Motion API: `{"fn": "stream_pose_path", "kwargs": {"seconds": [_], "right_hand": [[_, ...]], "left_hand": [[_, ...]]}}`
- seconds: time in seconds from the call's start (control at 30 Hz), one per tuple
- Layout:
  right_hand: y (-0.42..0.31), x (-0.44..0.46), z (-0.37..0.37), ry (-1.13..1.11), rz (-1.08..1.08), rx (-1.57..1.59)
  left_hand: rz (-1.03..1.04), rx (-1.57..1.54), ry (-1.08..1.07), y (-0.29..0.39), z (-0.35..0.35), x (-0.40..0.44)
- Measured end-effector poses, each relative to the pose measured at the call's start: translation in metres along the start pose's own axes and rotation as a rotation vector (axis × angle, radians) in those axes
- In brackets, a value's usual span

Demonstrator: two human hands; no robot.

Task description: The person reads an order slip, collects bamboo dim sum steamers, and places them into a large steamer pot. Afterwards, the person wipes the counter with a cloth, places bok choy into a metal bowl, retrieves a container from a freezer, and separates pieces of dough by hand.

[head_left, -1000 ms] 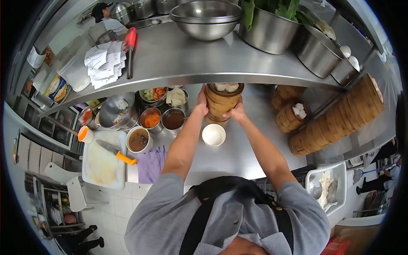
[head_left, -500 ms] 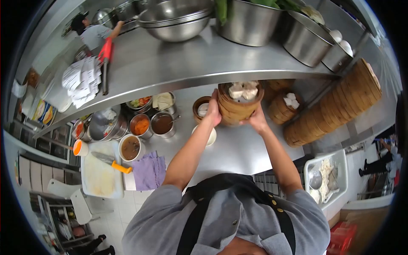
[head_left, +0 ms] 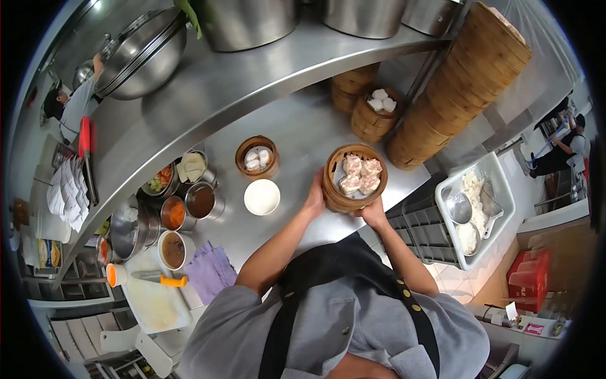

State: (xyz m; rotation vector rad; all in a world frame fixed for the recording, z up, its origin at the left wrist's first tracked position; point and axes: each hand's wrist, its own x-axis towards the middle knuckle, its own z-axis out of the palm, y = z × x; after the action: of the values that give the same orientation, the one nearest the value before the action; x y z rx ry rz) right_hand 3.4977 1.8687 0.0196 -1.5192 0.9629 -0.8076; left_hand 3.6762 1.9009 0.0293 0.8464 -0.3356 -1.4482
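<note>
Both my hands hold a round bamboo steamer (head_left: 341, 201) over the front part of the steel counter. Inside it sit several pinkish, pleated dumplings (head_left: 360, 175). My left hand (head_left: 315, 197) grips the steamer's left side, while my right hand (head_left: 372, 213) supports it low on the right; some fingers are hidden underneath. To the left stands a smaller bamboo steamer (head_left: 257, 156) with white pieces in it. Just below that one is a white bowl (head_left: 262, 197), touched by neither hand.
A tall stack of bamboo steamers (head_left: 457, 88) leans at the right, near another steamer (head_left: 372, 123) with white buns. The steel shelf (head_left: 265, 69) overhangs the counter. A white tub (head_left: 508, 196) holds scoops. At left are a purple cloth (head_left: 209, 273) and a knife (head_left: 158, 278).
My hands have brought the steamer out from beneath the shelf edge, closer to my body, so the dumplings show fully. The view has turned to the right.
</note>
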Motion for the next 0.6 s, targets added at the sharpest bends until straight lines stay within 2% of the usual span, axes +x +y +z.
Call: {"fn": "stream_pose_path", "kwargs": {"seconds": [0.03, 0.07, 0.13, 0.2, 0.27, 0.33, 0.37, 0.4, 0.43, 0.5, 0.53, 0.57, 0.6], "right_hand": [[0.001, 0.001, 0.000, -0.042, 0.035, 0.046], [0.002, 0.002, -0.001, -0.094, 0.070, 0.096], [-0.004, 0.001, 0.001, -0.088, 0.044, 0.149], [0.003, 0.000, -0.001, -0.056, 0.036, 0.132], [0.007, -0.003, -0.005, -0.076, 0.034, 0.089], [0.017, -0.002, -0.004, -0.064, 0.053, 0.118], [-0.005, -0.004, -0.002, -0.079, 0.047, 0.134], [-0.005, -0.002, -0.003, -0.115, 0.118, 0.171], [-0.001, -0.001, -0.002, -0.132, 0.079, 0.182], [0.030, 0.002, -0.006, -0.076, 0.029, 0.134], [0.018, -0.002, -0.004, -0.028, 0.063, 0.202], [0.016, -0.003, -0.004, 0.006, 0.005, 0.130], [0.016, -0.003, -0.003, 0.033, -0.050, 0.059]], "left_hand": [[-0.040, 0.085, 0.071, 0.005, 0.005, -0.006], [0.011, 0.173, 0.185, -0.010, -0.014, 0.008], [0.282, 0.760, 0.234, 0.013, -0.036, 0.011], [0.598, 1.088, 0.533, 0.070, -0.072, 0.017], [0.803, 1.429, 0.958, 0.137, -0.105, 0.019], [0.571, 1.840, 1.290, 0.156, -0.181, 0.044], [0.586, 1.847, 1.299, 0.172, -0.178, 0.042], [0.171, 1.522, 1.194, 0.188, -0.169, 0.039], [-0.202, 1.177, 1.038, 0.199, -0.156, 0.039], [-0.275, 1.170, 0.769, 0.206, -0.178, 0.050], [-0.199, 1.090, 0.765, 0.201, -0.183, 0.053], [-0.271, 1.086, 0.732, 0.198, -0.181, 0.057], [-0.230, 1.102, 0.734, 0.193, -0.185, 0.060]]}}
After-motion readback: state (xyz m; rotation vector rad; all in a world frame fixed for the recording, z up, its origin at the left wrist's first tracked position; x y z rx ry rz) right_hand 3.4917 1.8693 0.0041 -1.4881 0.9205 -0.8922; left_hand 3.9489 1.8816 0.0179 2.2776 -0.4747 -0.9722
